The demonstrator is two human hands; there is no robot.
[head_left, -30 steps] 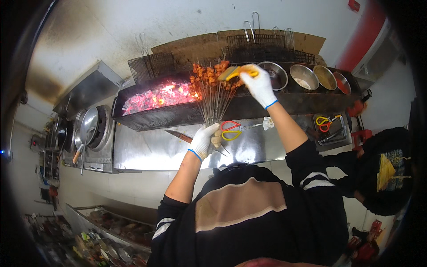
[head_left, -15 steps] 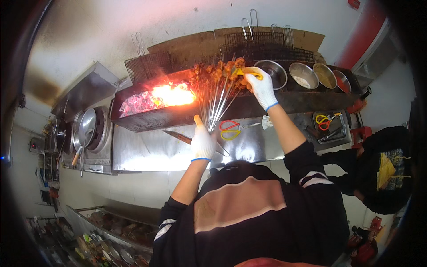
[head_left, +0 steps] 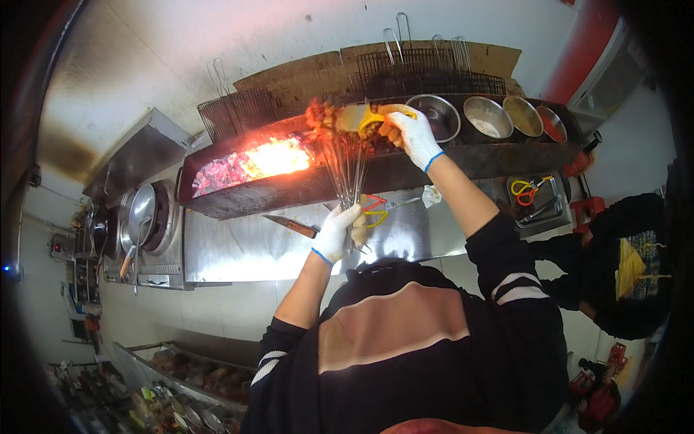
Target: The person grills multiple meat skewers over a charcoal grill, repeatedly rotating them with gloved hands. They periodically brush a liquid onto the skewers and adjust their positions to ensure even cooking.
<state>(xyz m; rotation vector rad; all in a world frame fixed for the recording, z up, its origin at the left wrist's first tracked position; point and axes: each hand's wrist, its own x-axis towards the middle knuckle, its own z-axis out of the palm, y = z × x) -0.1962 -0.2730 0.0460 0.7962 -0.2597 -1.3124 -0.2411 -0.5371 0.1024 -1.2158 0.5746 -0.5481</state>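
Over the grill (head_left: pixel 256 194), just rt of the flames (head_left: pixel 280 156), I've got the skewers (head_left: pixel 345 170), L hand (head_left: pixel 337 235) fingers curled round their lower ends, R hand (head_left: pixel 411 137) fingers closed on the brush (head_left: pixel 353 118). Prob. basting; next move calls for steady L grip.

1. Clock centre, skewers (head_left: pixel 343 168): silver; meat (head_left: pixel 322 119): orange-brown.
2. 6 o'clock, left gloved hand (head_left: pixel 338 233): white, blue hem.
3. 2 o'clock, right gloved hand (head_left: pixel 415 138): white, blue hem; brush (head_left: pixel 370 118): yellow handle.
4. 9 o'clock, coals (head_left: pixel 218 173): pinkish-red from here.
5. 4 o'clock, right sleeve (head_left: pixel 512 271): black, white stripes.
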